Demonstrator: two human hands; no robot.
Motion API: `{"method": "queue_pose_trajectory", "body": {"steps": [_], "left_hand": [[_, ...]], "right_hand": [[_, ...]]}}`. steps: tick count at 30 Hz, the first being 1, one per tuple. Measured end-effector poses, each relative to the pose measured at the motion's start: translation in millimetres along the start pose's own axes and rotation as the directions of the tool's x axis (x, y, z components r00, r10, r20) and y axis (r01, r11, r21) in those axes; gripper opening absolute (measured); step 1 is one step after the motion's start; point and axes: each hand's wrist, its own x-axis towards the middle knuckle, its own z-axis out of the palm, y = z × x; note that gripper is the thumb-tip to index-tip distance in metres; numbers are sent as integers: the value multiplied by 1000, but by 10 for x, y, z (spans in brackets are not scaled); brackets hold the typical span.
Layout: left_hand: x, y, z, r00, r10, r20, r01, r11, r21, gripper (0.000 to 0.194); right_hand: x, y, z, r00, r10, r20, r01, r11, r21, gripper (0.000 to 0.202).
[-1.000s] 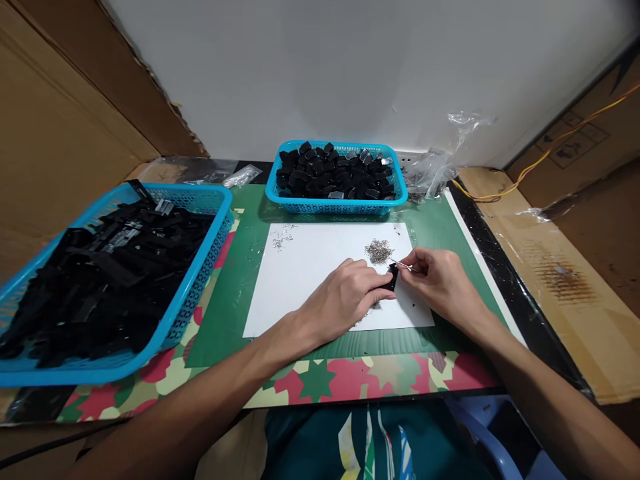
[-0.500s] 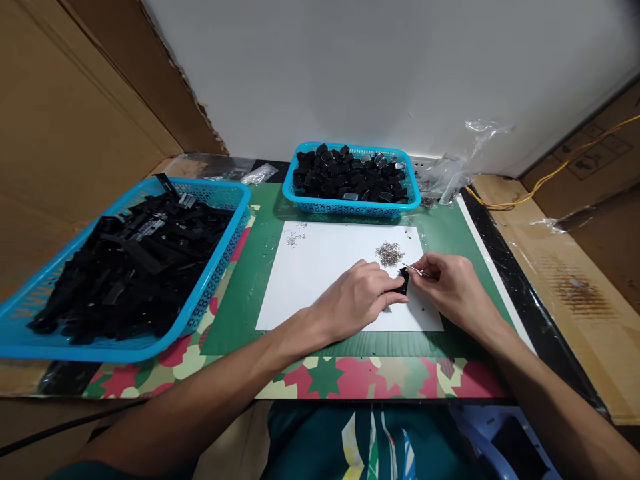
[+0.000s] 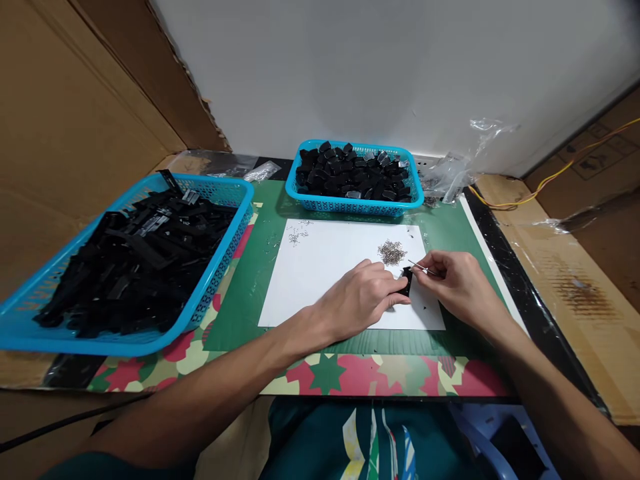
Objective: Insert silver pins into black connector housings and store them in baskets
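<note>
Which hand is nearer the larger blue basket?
Left. The left hand holds a black piece right of the larger blue basket; the right hand, gripping a thin tool, is farther right.

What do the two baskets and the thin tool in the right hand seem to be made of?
Both baskets, left and far: probably glossy molded plastic, given the bright blue, perforated walls.
Thin tool: likely smooth metal, by its silvery glint.

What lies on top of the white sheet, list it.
On the white sheet lie a dense pile of tiny metallic bits, a sparser scatter at its far left and black specks. Whatever lies under the left hand is hidden.
</note>
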Motion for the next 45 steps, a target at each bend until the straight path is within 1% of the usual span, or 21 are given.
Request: {"method": "queue_pose_trajectory", "body": {"steps": [9,13,22,26,32,37,40,45], "left_hand": [[-1,-5,10,999,40,-10,-39,998,46,23],[2,-12,18,999,33,-13,-33,999,33,24],[-10,-29,49,1000,-1,-23,1,999,-37,23],[-5,-31,47,1000,-5,-23,4,999,-47,21],[-3,-27,43,1000,-11,-19,10,998,-58,21],[-8,-26,48,1000,-23,-21,21,997,-73,19],[-6,-24,42,999,-22,-27,21,998,-66,19],[15,-10,3,1000,-17,-16,16,998,-67,20]], "right_hand": [[7,-6,-8,1000,7,-2,-7,1000,-17,26],[-2,-2,5,1000,8,-16,-8,1000,-5,26],[-31,3,33,1000,-13,-21,11,998,-61,21],[-33,20,40,1000,-15,-1,15,999,-44,22],[-12,74,16,998,37,49,-38,999,38,26],[3,98,-52,992,24,122,-27,999,22,29],[10,83,-63,992,33,125,-37,999,27,28],[34,81,-64,994,47,96,-51,998,38,29]]}}
